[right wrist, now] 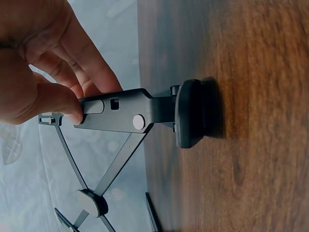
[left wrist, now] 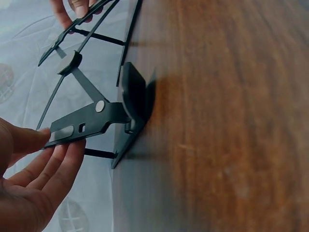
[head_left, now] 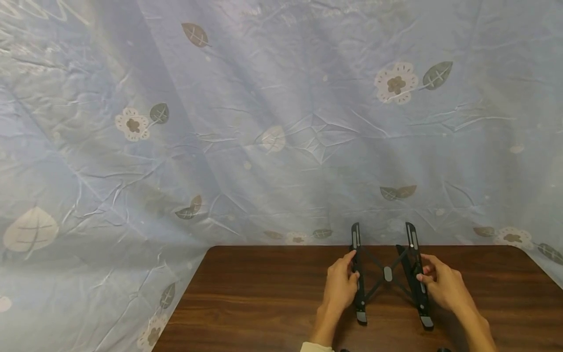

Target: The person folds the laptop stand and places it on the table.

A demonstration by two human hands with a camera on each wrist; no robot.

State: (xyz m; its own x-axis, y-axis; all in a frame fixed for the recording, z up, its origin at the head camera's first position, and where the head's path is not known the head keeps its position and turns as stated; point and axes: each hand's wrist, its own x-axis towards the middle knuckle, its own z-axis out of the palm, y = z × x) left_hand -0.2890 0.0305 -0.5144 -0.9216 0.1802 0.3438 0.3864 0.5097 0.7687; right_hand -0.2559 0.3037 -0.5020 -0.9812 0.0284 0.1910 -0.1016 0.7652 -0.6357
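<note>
A black folding laptop stand [head_left: 387, 274] is opened out on the brown table, its crossed struts meeting at a grey oval hub between two side rails. My left hand [head_left: 341, 283] grips the left rail, thumb on its upper face and fingers along the outer edge, as the left wrist view also shows. On the opposite side, my right hand [head_left: 445, 286] pinches the right rail between thumb and fingers. In the right wrist view the thumb presses beside a grey pad on that rail [right wrist: 116, 108]. The upturned front lip [right wrist: 189, 113] of this rail sits close over the wood.
The wooden table [head_left: 246, 293] has rounded back corners. Behind it and to the left hangs a pale blue-grey sheet [head_left: 264, 98] printed with leaves and flowers, meeting the table's back edge. Small dark objects [head_left: 444, 349] peek in at the bottom of the head view.
</note>
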